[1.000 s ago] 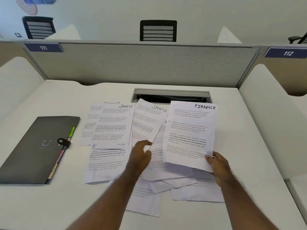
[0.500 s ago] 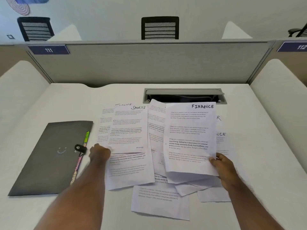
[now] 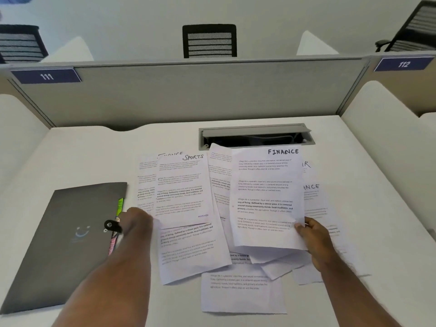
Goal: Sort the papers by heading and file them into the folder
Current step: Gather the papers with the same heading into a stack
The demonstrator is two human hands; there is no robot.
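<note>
Right hand (image 3: pixel 315 234): pinches the white "FINANCE" sheet (image 3: pixel 266 199) at its 5 o'clock corner.
Left hand (image 3: pixel 138 221): fingers hidden; grip cannot be told, beside grey flat folder (image 3: pixel 68 237).
White sheet at 9 o'clock (image 3: pixel 146 182): heading half covered.

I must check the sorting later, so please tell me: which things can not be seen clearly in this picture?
- Left hand, head view: fingers blurred, grip unclear.
- Sheet beside the SPORTS sheet: its heading is half covered.
- Sheets under the FINANCE sheet held by the right hand: headings covered.
- Folder: contents hidden by its cover.
</note>
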